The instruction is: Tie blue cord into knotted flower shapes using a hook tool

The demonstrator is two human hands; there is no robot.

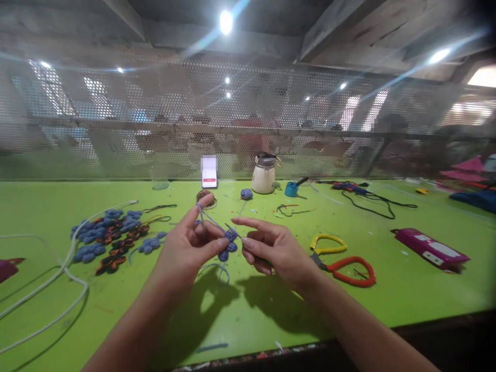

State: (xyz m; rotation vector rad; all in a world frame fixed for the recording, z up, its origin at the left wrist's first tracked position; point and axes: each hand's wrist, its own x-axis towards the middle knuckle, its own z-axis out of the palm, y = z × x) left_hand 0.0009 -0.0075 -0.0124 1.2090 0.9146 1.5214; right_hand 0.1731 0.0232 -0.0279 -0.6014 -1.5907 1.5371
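A small blue-purple crocheted piece hangs between my two hands above the green table. My left hand pinches it between thumb and fingers, with the index finger raised and yarn looped over it. The thumb and fingers of my right hand are closed on a thin hook, whose tip is at the stitches; that index finger points left over the piece. A loose yarn tail curls below. Behind the hands lies a blue yarn ball, with a strand leading toward the piece.
Crocheted flowers and a white cable lie left. Right are scissors with yellow and orange handles and a magenta power strip. Behind stand a lit phone, white jug and blue pot, before a perforated screen.
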